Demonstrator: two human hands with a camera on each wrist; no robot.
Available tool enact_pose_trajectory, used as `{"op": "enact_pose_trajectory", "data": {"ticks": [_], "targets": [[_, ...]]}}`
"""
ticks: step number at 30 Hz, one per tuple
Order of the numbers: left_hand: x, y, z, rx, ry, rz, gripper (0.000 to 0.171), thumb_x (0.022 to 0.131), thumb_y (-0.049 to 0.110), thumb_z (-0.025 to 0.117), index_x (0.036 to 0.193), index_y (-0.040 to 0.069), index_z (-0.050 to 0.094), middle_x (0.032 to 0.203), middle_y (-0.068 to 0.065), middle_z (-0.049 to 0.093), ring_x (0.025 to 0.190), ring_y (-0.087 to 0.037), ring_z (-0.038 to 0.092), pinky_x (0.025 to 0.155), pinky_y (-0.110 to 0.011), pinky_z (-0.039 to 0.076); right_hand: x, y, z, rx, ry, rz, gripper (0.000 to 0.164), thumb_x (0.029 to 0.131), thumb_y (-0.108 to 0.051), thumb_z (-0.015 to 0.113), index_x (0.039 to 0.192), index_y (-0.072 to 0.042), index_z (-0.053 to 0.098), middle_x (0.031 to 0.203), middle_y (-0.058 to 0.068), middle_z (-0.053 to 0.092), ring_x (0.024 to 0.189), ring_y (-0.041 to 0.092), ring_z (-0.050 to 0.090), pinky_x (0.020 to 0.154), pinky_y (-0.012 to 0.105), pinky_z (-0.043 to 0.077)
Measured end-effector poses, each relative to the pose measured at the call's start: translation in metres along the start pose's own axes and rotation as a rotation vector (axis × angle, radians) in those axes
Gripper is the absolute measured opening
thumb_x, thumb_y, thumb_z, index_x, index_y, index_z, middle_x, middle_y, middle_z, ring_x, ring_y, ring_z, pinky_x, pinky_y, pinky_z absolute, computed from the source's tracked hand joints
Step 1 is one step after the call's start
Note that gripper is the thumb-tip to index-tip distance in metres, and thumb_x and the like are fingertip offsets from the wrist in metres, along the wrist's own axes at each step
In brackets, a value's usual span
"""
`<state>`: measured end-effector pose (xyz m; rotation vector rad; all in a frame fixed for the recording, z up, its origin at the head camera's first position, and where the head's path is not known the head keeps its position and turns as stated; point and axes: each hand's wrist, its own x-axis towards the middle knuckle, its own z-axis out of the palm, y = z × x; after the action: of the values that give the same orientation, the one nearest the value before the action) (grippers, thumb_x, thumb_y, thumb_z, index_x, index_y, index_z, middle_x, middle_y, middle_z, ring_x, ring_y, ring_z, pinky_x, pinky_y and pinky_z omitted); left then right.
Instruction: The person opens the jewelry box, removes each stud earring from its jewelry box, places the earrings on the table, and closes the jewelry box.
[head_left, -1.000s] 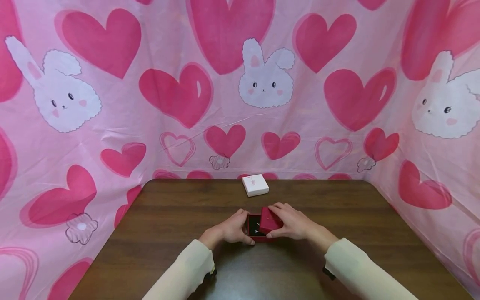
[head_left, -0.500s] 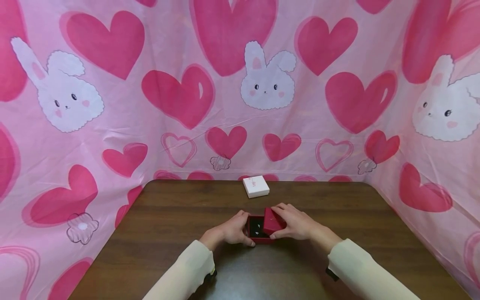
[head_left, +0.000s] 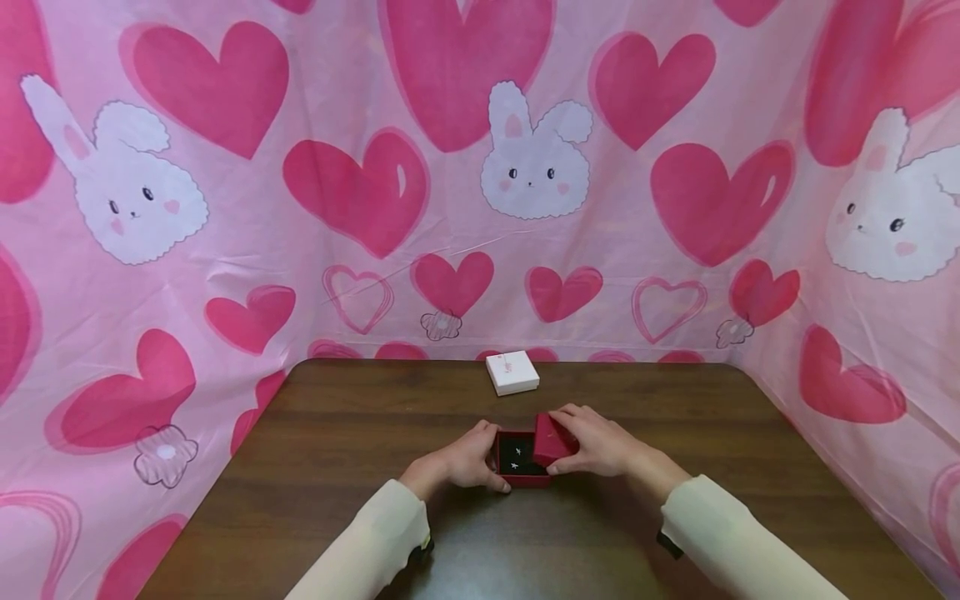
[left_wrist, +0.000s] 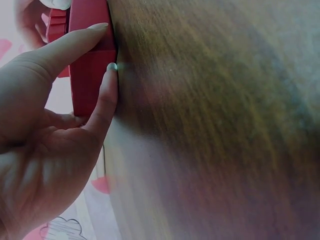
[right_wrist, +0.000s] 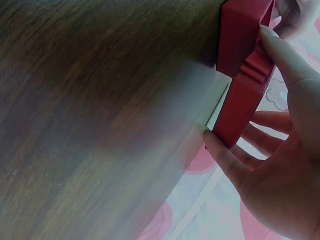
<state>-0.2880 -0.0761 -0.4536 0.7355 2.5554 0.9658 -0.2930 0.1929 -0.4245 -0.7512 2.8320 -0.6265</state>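
Observation:
A small red jewelry box (head_left: pixel 527 481) sits on the table with its top partly uncovered. Inside, a black insert (head_left: pixel 507 442) carries two tiny silvery pieces (head_left: pixel 514 465), perhaps earrings. My left hand (head_left: pixel 467 460) grips the box's left side, thumb along the front wall, as the left wrist view shows on the red side (left_wrist: pixel 90 82). My right hand (head_left: pixel 600 446) holds the red lid (head_left: pixel 552 440), tilted over the box's right part and hiding that part of the insert. In the right wrist view, thumb and fingers span the lid (right_wrist: pixel 235 112), close beside the box (right_wrist: pixel 240 40).
Behind the hands, near the far edge of the brown wooden table (head_left: pixel 375 392), lies a white box (head_left: pixel 512 373) with pink print on top. A pink cloth with hearts and rabbits (head_left: pixel 532 175) hangs around the table at the back and sides.
The lid in my right hand has shifted to the right, uncovering more of the black insert and both silvery pieces. My left hand stays on the box.

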Motion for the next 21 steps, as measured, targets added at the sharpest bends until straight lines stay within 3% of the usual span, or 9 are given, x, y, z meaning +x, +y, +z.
{"op": "enact_pose_trajectory", "data": {"ticks": [15,21], "targets": [[-0.001,0.000,-0.001,-0.017,0.000,-0.009,0.072,0.076,0.020,0.092,0.132,0.004,0.050,0.117,-0.004,0.046,0.104,-0.018,0.049,0.094,-0.035,0.046,0.001,0.012,-0.007,-0.035,0.028,0.055,0.093,0.071,-0.043,0.091,0.147,-0.007,0.051,0.136,0.008,0.055,0.117,0.026,0.050,0.086,0.048,0.054],[0.000,-0.007,0.000,-0.005,-0.002,0.045,0.073,0.079,0.025,0.090,0.134,0.003,0.049,0.119,-0.005,0.045,0.105,-0.019,0.049,0.095,-0.037,0.047,0.000,0.017,-0.011,-0.054,0.041,0.069,0.095,0.071,-0.045,0.091,0.147,-0.006,0.050,0.137,0.010,0.055,0.118,0.028,0.050,0.087,0.051,0.054]]}}
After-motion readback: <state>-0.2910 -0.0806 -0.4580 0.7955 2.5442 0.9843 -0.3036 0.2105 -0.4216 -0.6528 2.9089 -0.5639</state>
